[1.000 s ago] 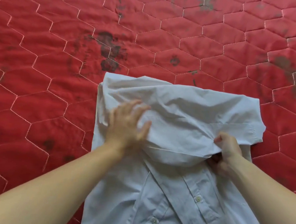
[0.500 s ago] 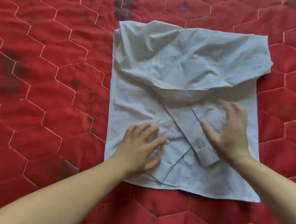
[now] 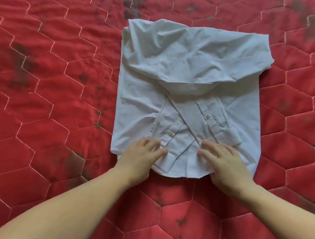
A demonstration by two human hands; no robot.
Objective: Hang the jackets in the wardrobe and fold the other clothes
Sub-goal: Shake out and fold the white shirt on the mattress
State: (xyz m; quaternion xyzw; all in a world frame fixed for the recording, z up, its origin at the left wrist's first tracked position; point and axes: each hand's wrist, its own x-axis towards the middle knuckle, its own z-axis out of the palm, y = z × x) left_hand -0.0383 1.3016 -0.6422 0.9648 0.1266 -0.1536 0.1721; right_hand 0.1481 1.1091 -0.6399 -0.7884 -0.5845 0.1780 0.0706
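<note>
Across the red quilted bed cover (image 3: 40, 79), w/ its hexagon stitching and dark blotches, one white shirt (image 3: 190, 95) lies at centre frame, a bit toward 1 o'clock. It is part-folded: sides turned in to a rough square, the far part at 12 o'clock flopped back over the body in a crumpled flap, both sleeves crossed in an X over the lower half, cuffs and two buttons showing. No jackets or wardrobe in view, so the step in hand looks like the folding part of the task, approx. midway on this shirt.

At 6 o'clock of the shirt both hands sit on the near hem. Left hand (image 3: 141, 154) lies palm down at 7 o'clock of the shirt, fingers nearly straight and a little spread, tips pressing the left cuff just below the lower button; it grips nothing. Right hand (image 3: 226, 163) lies at 5 o'clock, fingers likewise extended, resting flat on the cloth by the sleeve crossing; whether its thumb hooks under the hem can't be told.

Next move prob. calls for both hands to take the near hem and bring it toward 12 o'clock, keeping the crossed sleeves trapped inside. Risk: thin cloth is wrinkled, so the sleeves may slip out and the top flap may bunch unless smoothed first.
</note>
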